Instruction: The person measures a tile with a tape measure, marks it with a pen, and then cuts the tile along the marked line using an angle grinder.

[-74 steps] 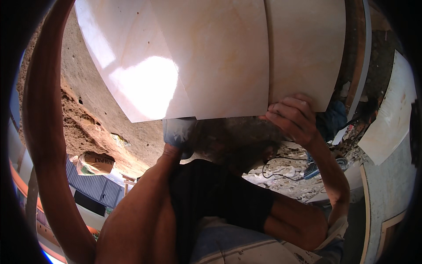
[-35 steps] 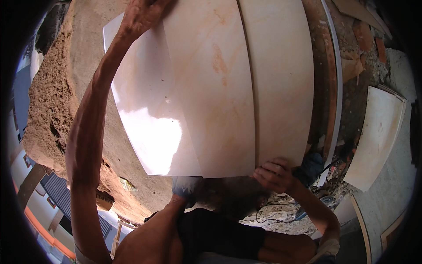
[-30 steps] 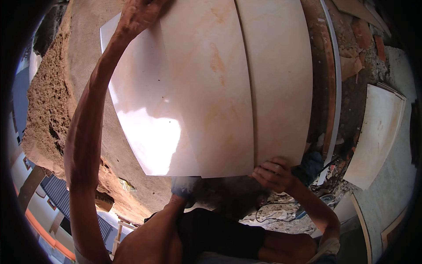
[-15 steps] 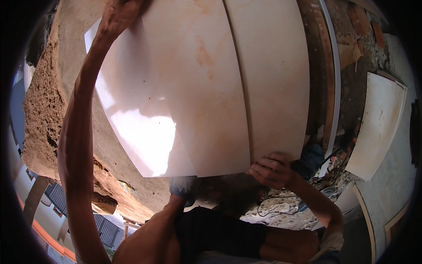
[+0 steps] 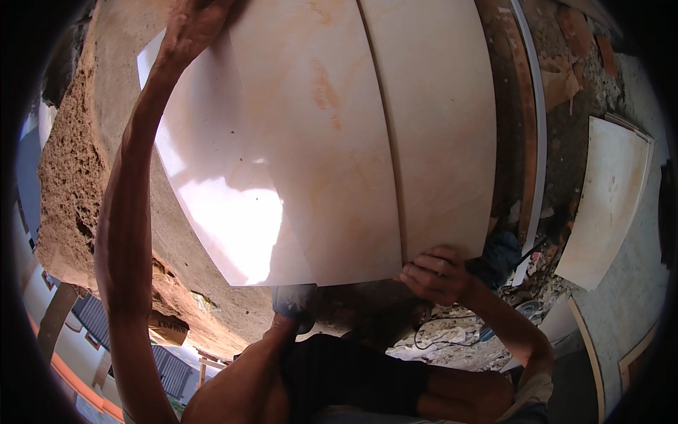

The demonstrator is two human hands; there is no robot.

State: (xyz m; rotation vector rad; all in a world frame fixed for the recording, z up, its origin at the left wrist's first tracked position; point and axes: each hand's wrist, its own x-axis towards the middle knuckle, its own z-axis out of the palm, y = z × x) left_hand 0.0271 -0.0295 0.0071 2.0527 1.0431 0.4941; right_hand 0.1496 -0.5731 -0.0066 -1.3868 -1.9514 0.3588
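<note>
Two glossy cream panels with orange-brown marbling, which look like tiles, lie side by side in front of me. The wide left tile [image 5: 318, 169] catches bright sunlight at its near left part; the narrower right tile [image 5: 445, 141] is parted from it by a dark straight line. I cannot tell whether that line is a gap or a step. At the top of the picture my left hand [image 5: 198, 32] reaches the far left part of the wide tile, its fingers mostly hidden. Curled fingers of my right hand [image 5: 438, 274] grip the right tile's near edge, beside the line.
A long pale metal bar [image 5: 538, 127] and a reddish-brown strip [image 5: 528, 141] run along the right. Beyond them leans a smaller cream panel [image 5: 609, 198]. Rubble and a dark cable [image 5: 431, 346] lie near my right forearm. A rough earthen edge [image 5: 67, 198] borders the left.
My left hand has shifted very slightly downward in the picture. The tiles and my right hand stay almost where they were.
</note>
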